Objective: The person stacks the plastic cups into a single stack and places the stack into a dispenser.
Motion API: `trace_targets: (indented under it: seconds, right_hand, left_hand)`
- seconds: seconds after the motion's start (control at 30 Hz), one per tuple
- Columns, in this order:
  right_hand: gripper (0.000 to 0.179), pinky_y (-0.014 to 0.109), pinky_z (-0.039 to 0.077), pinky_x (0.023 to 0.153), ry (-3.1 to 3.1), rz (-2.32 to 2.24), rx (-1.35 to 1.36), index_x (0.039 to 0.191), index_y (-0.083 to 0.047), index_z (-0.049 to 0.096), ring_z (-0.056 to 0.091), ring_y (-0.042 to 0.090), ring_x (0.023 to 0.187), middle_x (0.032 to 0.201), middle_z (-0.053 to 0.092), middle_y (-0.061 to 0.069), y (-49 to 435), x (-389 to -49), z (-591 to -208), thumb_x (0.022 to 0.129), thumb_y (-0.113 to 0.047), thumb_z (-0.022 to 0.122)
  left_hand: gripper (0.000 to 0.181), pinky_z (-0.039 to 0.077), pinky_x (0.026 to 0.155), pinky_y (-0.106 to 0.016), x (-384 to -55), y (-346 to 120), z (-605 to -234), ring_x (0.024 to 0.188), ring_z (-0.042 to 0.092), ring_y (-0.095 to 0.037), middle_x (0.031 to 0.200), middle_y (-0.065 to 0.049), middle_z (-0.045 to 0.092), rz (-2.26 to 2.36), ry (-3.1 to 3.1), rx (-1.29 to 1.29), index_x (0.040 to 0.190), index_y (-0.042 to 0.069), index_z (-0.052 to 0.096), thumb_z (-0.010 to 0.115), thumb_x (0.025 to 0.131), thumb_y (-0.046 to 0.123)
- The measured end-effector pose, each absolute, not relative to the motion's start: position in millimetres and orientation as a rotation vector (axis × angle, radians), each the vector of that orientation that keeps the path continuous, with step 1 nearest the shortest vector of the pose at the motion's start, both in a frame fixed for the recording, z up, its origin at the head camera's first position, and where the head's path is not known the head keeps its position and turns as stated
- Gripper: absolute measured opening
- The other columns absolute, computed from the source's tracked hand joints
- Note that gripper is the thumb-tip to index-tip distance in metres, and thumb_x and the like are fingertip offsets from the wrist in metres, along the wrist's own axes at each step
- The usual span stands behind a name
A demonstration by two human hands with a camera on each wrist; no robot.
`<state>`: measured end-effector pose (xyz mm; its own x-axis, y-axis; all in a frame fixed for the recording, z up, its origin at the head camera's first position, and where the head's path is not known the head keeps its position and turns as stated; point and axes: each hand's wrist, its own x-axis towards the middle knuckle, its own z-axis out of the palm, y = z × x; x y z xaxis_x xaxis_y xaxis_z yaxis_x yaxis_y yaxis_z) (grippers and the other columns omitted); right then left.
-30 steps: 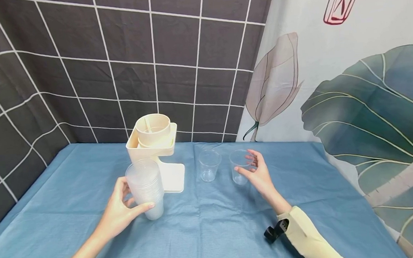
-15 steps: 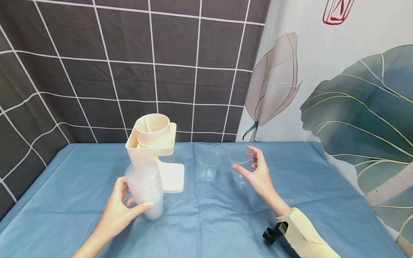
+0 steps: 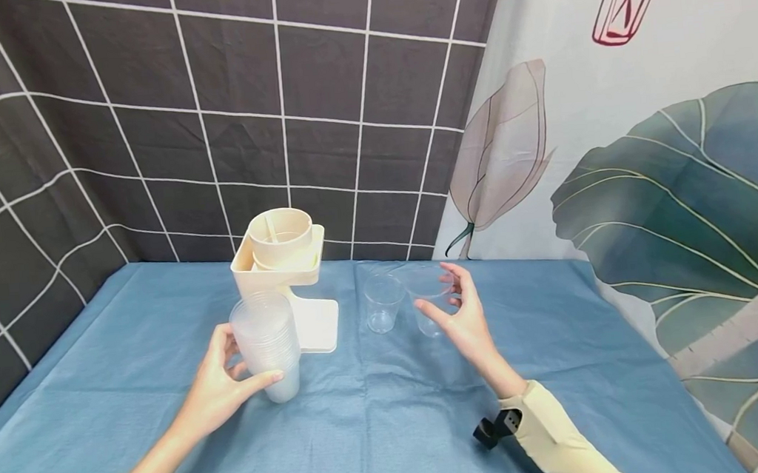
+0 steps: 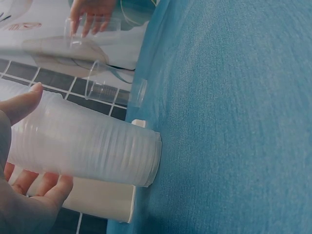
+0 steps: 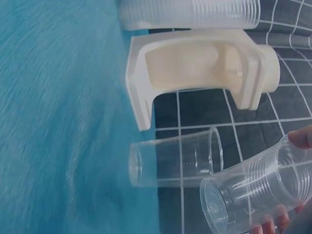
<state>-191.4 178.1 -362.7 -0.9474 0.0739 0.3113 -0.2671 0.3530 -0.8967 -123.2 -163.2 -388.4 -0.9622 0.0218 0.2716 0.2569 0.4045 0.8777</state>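
My left hand (image 3: 227, 386) grips a tall stack of nested clear plastic cups (image 3: 265, 342), thumb in front and fingers behind. The stack stands upright, its bottom right at the blue cloth in the left wrist view. Farther right, my right hand (image 3: 464, 322) holds a single clear plastic cup (image 5: 253, 187) between thumb and fingers near its rim. That cup is raised off the cloth and a little tilted in the right wrist view. Another clear cup (image 3: 382, 307) stands upright on the cloth, just left of the held one.
Behind the stack stands a cream plastic stand (image 3: 315, 323) with a raised tray and a round cup-shaped part (image 3: 281, 237) on top. Blue cloth (image 3: 394, 428) covers the table. A dark gridded curtain (image 3: 320, 78) and a leaf-print curtain (image 3: 582, 102) hang at the back edge.
My right hand has lifted the single cup and carried it left, nearer the standing cup. The left hand and the stack have kept their place.
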Motion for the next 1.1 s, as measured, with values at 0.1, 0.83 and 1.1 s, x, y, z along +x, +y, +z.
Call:
trace_targets:
  seconds: [0.1, 0.83, 1.1]
  right_hand:
    - [0.068, 0.036, 0.038, 0.094, -2.316, 1.643, 0.196, 0.138, -0.016, 0.041, 0.044, 0.021, 0.107, 0.129, 0.05, 0.01, 172.4, -188.6, -359.6, 0.08, -0.016, 0.077]
    - [0.069, 0.042, 0.041, 0.096, -2.301, 1.71, 0.431, 0.138, -0.021, 0.043, 0.047, 0.023, 0.108, 0.125, 0.052, 0.007, 123.1, -164.9, -334.3, 0.079, -0.012, 0.077]
    - [0.069, 0.047, 0.041, 0.095, -2.224, 1.741, 0.53, 0.138, -0.02, 0.043, 0.047, 0.02, 0.106, 0.125, 0.053, 0.009, 108.7, -164.3, -323.1, 0.078, -0.01, 0.076]
  left_hand:
    - [0.072, 0.047, 0.093, -0.052, -123.0, -163.2, -388.1, 0.104, 0.047, 0.008, 0.122, -0.008, 0.052, -1.596, -2.443, -0.247, 0.125, 0.005, 0.034, 0.083, 0.074, 0.012]
    - [0.071, 0.047, 0.094, -0.049, -123.8, -164.0, -388.9, 0.105, 0.047, 0.005, 0.122, -0.005, 0.051, -1.6, -2.45, -0.248, 0.126, 0.006, 0.034, 0.083, 0.075, 0.014]
    - [0.071, 0.049, 0.093, -0.045, -123.9, -163.8, -388.6, 0.105, 0.048, 0.005, 0.122, -0.006, 0.051, -1.595, -2.45, -0.246, 0.126, 0.006, 0.034, 0.083, 0.074, 0.013]
